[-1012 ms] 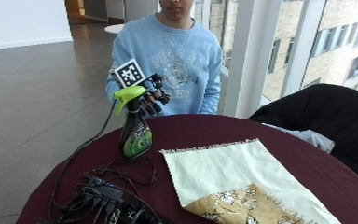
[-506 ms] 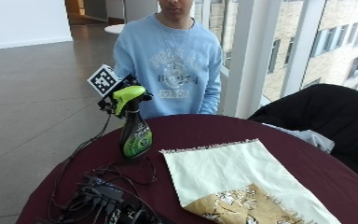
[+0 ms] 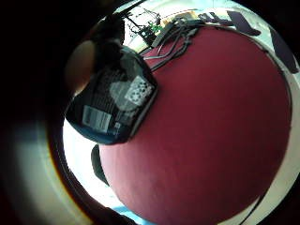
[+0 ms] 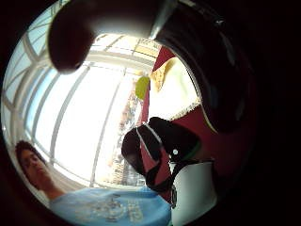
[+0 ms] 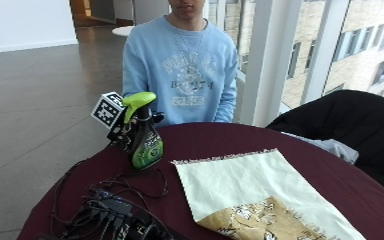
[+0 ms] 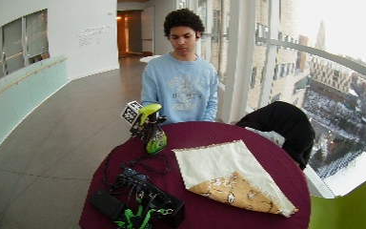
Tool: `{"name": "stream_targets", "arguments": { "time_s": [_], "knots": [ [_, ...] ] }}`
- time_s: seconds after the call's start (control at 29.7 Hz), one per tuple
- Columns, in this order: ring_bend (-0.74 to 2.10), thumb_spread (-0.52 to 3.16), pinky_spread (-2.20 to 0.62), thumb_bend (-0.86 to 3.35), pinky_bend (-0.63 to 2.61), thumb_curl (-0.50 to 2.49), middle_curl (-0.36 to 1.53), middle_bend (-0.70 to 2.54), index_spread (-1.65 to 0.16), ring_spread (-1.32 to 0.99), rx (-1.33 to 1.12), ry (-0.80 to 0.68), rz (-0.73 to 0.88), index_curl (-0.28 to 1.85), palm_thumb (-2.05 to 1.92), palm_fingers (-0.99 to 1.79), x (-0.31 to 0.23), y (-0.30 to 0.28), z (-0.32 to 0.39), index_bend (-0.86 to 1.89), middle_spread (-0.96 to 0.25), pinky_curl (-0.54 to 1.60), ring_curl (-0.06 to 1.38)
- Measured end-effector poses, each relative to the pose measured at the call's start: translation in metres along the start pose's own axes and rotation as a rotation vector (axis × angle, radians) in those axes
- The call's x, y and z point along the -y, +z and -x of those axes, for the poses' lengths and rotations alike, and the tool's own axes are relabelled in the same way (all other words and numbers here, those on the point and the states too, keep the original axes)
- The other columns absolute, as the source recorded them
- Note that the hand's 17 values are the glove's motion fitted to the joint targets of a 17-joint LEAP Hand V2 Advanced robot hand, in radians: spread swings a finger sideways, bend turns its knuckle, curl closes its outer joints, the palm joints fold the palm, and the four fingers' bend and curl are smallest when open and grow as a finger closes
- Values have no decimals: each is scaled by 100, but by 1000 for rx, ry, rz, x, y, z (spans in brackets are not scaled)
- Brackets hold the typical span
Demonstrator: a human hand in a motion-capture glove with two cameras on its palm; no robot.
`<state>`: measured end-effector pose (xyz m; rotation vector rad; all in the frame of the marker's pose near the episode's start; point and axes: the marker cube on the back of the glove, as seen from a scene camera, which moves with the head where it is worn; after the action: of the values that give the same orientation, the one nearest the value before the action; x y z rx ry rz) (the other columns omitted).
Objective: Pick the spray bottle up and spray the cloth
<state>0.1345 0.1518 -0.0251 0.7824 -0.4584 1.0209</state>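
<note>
Green spray bottle (image 5: 144,142) stands upright beside the flat cream cloth (image 5: 245,187).

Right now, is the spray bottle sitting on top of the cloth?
No, the spray bottle stands on the bare dark red table, beside the cloth and apart from its edge.

The gloved right hand (image 5: 127,131) sits behind the spray bottle (image 5: 144,137), which, together with the marker in front, hides most of it; whether its fingers curl round the neck cannot be told. In the little finger side palm view the bottle's label (image 3: 112,105) is too blurred to read. The cloth (image 5: 258,197) is cut off by the outside view's lower edge. The round maroon table (image 5: 245,137) runs off that edge too.
</note>
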Motion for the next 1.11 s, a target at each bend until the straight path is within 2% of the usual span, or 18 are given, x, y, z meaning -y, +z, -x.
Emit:
{"name": "stream_targets", "arguments": {
  "time_s": [0.17,0.44,0.78,0.94,1.11],
  "knots": [
    [35,104,19,-5,37,27,41,28,-32,5,-16,-48,-61,17,46,47,8,7,-4,12,-3,37,34],
    [34,99,23,-3,32,27,42,30,-29,6,-49,-50,-61,20,43,48,14,18,-4,13,-3,36,34],
    [35,105,25,18,24,41,43,32,-26,4,115,-68,-88,25,85,63,29,17,2,18,-6,33,33],
    [39,96,27,19,17,46,44,32,-25,4,164,-105,-24,28,95,73,37,14,8,18,-8,31,34],
    [43,89,27,15,16,50,44,32,-23,3,179,-117,152,31,97,82,48,7,22,17,-9,30,36]
  ]
}}
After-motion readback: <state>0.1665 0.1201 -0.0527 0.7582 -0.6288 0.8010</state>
